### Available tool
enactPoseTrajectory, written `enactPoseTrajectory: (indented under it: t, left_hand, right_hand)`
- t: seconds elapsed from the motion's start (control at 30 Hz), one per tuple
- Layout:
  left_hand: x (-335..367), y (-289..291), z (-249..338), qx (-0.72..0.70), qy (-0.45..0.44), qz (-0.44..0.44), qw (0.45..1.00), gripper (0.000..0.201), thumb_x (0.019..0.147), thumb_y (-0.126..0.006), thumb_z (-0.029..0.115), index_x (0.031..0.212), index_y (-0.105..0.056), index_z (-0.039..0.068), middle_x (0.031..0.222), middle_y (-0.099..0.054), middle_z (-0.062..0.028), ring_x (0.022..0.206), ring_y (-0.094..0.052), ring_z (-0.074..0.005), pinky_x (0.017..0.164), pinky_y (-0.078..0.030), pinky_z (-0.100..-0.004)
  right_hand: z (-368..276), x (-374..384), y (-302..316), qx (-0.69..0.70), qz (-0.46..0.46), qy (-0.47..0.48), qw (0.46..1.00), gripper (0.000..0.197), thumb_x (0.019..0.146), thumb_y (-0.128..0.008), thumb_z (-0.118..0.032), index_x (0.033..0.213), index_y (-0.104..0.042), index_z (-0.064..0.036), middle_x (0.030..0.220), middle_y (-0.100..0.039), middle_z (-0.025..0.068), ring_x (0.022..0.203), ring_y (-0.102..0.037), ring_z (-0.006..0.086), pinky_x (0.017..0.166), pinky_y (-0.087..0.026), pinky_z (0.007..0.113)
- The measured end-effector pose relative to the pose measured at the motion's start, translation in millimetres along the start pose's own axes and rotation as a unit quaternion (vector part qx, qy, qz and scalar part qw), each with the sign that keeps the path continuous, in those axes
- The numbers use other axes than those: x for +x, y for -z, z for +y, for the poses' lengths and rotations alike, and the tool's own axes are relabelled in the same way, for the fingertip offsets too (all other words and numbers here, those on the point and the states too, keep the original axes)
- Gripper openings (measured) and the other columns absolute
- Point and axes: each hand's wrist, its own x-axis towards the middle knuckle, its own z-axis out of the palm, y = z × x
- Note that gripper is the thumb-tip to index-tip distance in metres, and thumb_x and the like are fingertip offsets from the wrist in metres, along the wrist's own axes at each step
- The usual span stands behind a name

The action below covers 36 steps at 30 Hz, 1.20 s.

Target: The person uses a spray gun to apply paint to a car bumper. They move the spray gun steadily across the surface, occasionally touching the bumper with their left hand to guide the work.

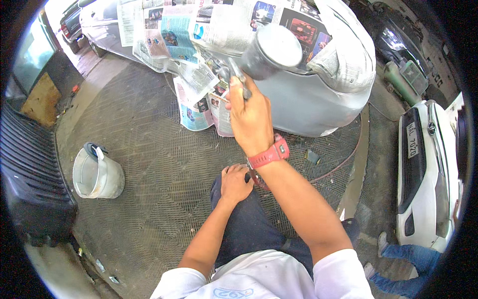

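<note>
My right hand [251,119], a red watch on its wrist, is closed round the grip of a spray gun [239,79]. A grey cup with a pale round lid [280,46] sits on top of the gun. The gun is close to the grey car bumper [311,102], and its nozzle is hard to make out against the newspaper [194,84]. My left hand [235,183] lies over my dark-trousered knee, fingers bent over it and thumb apart, with no object visible in it. A reddish hose [323,175] passes beside that hand.
Newspaper sheets mask the car above the bumper. On the ridged floor mat [164,169] stand a white bucket [99,174] and a small block [312,156]. A black ribbed part [35,169] is at left. A white car [423,174] and a person's legs [408,269] are at right.
</note>
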Motion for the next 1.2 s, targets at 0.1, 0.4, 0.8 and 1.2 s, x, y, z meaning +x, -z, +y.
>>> enactPoseTrajectory:
  t: [0.1,0.4,0.8,1.2]
  left_hand:
    - [-6.0,6.5,-12.2,-0.024,-0.004,0.044,0.999,0.039,0.096,-0.080,0.038,0.125,-0.080,0.012,0.140,-0.075,-0.0109,0.141,-0.061,-0.0308,0.124,-0.037,-0.0539]
    - [-31.9,33.4,-49.6,-0.046,0.038,0.097,0.994,0.032,0.095,-0.083,0.034,0.119,-0.082,0.012,0.135,-0.078,-0.0081,0.132,-0.068,-0.0318,0.116,-0.046,-0.0490]
    - [-62.2,51.9,-67.5,-0.077,0.071,0.092,0.990,0.028,0.097,-0.080,0.028,0.119,-0.081,0.011,0.137,-0.077,-0.0075,0.134,-0.067,-0.0312,0.120,-0.044,-0.0473]
    - [-81.2,57.0,4.0,0.008,0.068,0.115,0.991,0.031,0.096,-0.080,0.027,0.121,-0.080,0.009,0.134,-0.078,-0.0109,0.134,-0.067,-0.0346,0.119,-0.044,-0.0497]
  right_hand:
    - [28.2,-32.4,4.4,0.003,0.038,-0.025,0.999,0.055,0.113,-0.057,-0.030,0.152,-0.058,0.0084,0.124,-0.073,0.0371,0.114,-0.071,0.0532,0.099,-0.057,0.054]
    - [95.6,-129.6,13.1,0.029,0.134,-0.048,0.989,0.053,0.119,-0.047,-0.035,0.156,-0.056,0.0020,0.112,-0.075,0.0121,0.089,-0.074,0.0154,0.057,-0.057,0.026]
    - [123.9,-142.6,4.0,0.011,0.112,0.005,0.994,0.061,0.117,-0.050,-0.034,0.165,-0.048,0.0027,0.108,-0.075,0.0147,0.090,-0.074,0.0216,0.083,-0.060,0.038]
    - [101.9,-172.2,124.0,0.145,0.083,-0.085,0.982,0.058,0.110,-0.059,-0.016,0.166,-0.050,-0.0021,0.118,-0.077,0.0224,0.099,-0.078,0.0306,0.091,-0.061,0.045]
